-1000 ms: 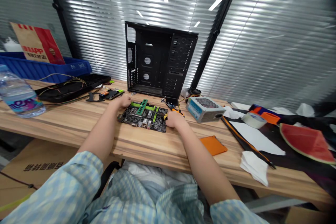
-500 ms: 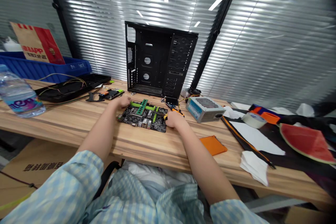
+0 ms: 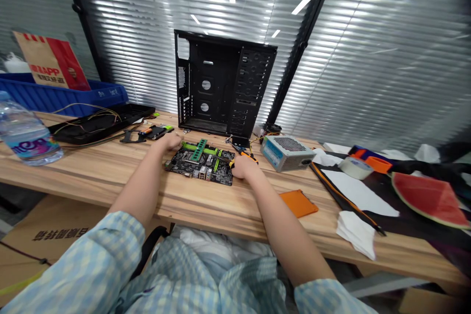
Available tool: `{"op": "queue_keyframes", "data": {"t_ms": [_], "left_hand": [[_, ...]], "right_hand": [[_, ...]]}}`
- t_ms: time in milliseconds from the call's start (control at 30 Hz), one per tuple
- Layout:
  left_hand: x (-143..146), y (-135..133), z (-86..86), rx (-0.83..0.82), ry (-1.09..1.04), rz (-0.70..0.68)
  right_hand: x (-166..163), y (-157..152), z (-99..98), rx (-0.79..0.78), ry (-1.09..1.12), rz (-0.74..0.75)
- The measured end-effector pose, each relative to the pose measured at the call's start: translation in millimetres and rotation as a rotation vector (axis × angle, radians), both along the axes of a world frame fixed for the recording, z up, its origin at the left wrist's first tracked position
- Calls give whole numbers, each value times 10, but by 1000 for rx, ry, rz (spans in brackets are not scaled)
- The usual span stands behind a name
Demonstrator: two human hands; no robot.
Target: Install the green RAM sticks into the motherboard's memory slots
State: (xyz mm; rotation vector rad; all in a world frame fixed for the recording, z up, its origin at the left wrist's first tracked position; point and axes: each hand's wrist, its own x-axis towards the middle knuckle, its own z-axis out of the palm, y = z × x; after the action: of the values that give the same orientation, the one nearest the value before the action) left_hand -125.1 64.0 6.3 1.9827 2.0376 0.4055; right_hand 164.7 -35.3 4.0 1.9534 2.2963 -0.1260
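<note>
Black motherboard (image 3: pixel 200 164) on wooden tabletop (image 3: pixel 121 189) | left hand (image 3: pixel 170 143) curled at board's edge | right hand (image 3: pixel 244 167) at opposite edge | grip unclear | orange-handled pliers (image 3: pixel 245 155) just beside right hand

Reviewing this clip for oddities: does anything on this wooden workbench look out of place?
Yes. A large red-and-green wedge, apparently a watermelon slice, lies on a dark sheet at the right end of the light wooden table, odd among computer parts. The bare black motherboard also sits directly on the wood, without a mat.
</note>
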Motion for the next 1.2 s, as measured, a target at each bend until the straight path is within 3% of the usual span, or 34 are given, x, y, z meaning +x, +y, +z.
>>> {"op": "queue_keyframes", "data": {"t_ms": [267,1200], "left_hand": [[8,-40,40,21,155,2],[42,-34,66,53,165,4]], "right_hand": [[-2,-4,5,-1,-2,2],[0,17,-24,9,-15,4]]}}
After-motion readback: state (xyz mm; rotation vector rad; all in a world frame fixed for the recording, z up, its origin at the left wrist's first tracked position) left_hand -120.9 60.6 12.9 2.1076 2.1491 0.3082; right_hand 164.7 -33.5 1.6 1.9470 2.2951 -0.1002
